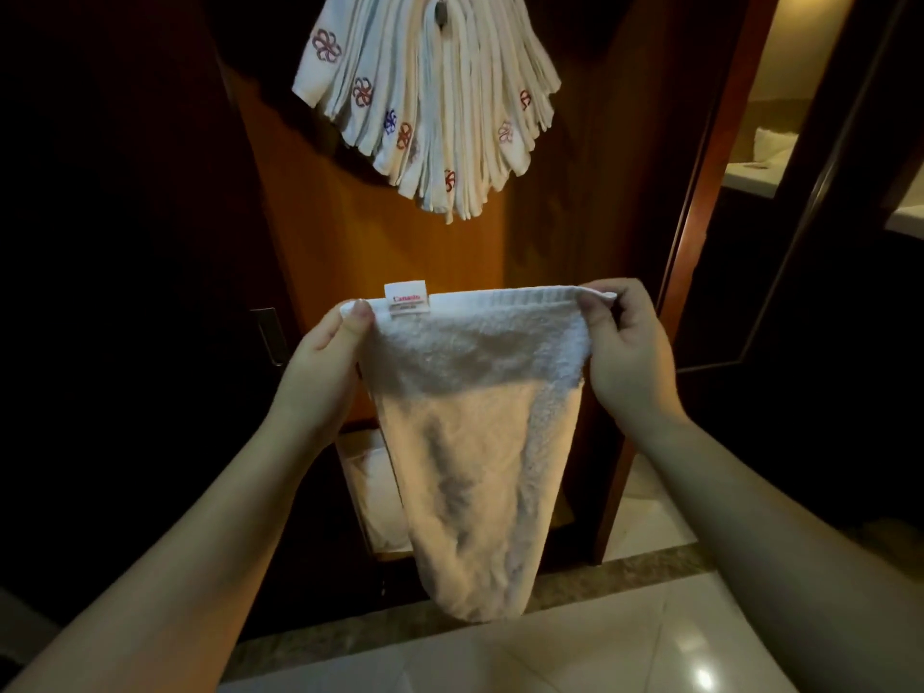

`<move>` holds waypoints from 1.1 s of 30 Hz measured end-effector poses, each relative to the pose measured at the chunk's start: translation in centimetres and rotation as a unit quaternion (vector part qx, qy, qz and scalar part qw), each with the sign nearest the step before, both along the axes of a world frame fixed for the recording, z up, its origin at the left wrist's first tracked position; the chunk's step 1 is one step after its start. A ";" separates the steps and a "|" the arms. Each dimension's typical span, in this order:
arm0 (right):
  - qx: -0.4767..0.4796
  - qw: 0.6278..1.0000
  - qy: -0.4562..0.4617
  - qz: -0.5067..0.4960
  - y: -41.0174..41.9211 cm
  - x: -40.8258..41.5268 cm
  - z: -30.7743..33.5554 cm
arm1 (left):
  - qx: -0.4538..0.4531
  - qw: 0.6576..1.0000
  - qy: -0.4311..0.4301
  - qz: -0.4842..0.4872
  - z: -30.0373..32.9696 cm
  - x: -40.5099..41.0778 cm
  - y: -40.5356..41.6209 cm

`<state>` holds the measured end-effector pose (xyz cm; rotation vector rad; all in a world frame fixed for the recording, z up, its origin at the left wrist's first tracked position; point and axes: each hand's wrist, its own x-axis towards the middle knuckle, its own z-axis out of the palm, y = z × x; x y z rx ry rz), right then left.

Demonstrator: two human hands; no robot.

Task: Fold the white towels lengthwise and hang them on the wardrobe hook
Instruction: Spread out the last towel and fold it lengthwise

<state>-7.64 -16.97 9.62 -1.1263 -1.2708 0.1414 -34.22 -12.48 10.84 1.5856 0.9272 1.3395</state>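
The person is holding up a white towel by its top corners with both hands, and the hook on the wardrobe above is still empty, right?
Not quite. The hook isn't empty: a bunch of folded towels already hangs from it, as the head view shows. The rest is right: the left hand and right hand pinch the top corners of a white towel.

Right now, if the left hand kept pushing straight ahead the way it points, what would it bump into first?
Probably the wooden wardrobe door. The left hand pinches one top corner of the white towel and points forward and slightly up; nothing shows between it and the door. The hung towels are higher. Depth is unclear.
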 end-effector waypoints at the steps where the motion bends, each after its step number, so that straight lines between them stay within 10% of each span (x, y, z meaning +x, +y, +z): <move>1: 0.018 1.000 0.004 -0.015 0.1 -0.2 0.0 | 0.006 1.000 -0.014 0.010 0.1 0.6 -0.6; 15: 0.039 0.995 -0.021 -0.086 0.2 2.0 1.8 | 0.074 0.997 -0.018 0.006 3.0 2.0 -3.2; 18: -0.092 0.989 0.061 0.097 0.2 3.1 2.0 | 0.068 0.997 -0.025 -0.018 3.5 1.5 -3.0; 22: -0.307 0.850 0.133 0.407 -0.7 5.1 0.3 | 0.043 0.998 -0.020 -0.051 3.1 0.5 -2.4; 33: -0.217 0.828 0.251 0.453 -1.7 2.2 1.7 | -0.026 0.993 -0.082 -0.085 2.5 -0.7 -0.9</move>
